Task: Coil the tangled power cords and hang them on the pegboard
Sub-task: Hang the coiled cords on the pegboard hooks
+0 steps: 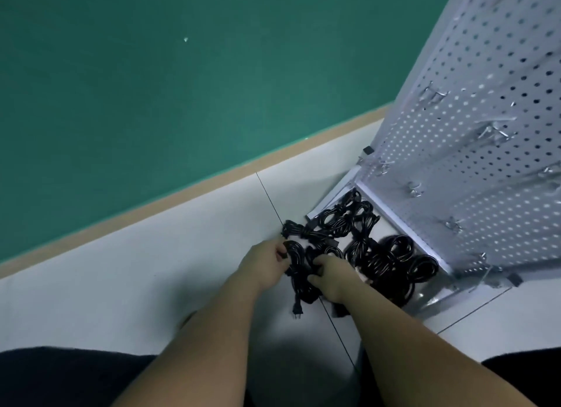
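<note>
A heap of black power cords [379, 255] lies on the white floor and on the base of a white pegboard stand [485, 133] at the right. Several metal hooks [494, 133] stick out of the board, all bare. My left hand [267, 265] grips a loop of one black cord [299, 274] at the heap's left end. My right hand [332, 277] grips the same bundle from the right. A plug [297, 311] dangles below the bundle. Much of the bundle is hidden behind my fingers.
White floor tiles [151, 285] run along a tan skirting strip [182, 191] under a green wall [182, 73]. The pegboard's white base tray [331, 202] holds part of the cord heap. My dark-clothed knees fill both lower corners.
</note>
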Available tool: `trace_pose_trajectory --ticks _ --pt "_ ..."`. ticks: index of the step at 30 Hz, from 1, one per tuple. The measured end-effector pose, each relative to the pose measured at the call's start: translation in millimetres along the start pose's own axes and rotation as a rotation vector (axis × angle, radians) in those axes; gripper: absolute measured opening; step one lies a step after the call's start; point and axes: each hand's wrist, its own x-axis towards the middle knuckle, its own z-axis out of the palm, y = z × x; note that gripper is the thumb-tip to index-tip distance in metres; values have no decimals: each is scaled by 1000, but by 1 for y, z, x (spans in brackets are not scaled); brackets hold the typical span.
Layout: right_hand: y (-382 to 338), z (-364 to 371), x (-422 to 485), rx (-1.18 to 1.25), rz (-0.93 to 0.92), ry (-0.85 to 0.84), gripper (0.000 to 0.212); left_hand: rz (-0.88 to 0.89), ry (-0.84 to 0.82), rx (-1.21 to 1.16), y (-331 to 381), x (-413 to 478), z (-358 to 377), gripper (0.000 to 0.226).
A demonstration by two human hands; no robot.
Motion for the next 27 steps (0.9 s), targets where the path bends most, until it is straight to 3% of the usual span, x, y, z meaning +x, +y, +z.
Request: trace_pose_trajectory --ticks 6,12,19,22,25,27 --pt "-12 46 37 -115 0 1 40 -128 -29 -81 -39 12 31 29" --pt "-17 71 50 -280 71 43 46 -247 -75 -98 -68 15 45 42" --pt "-17 81 49 18 59 92 31 -313 -157 -233 -55 19 47 56" --pt "-24 73 40 198 -23 142 36 -294 -107 -359 -43 16 41 20" --pt "-39 54 26 322 -140 201 40 -238 14 -496 -29 11 28 19" --pt "-49 38 16 371 -211 269 31 -209 102 -592 -17 5 16 18"
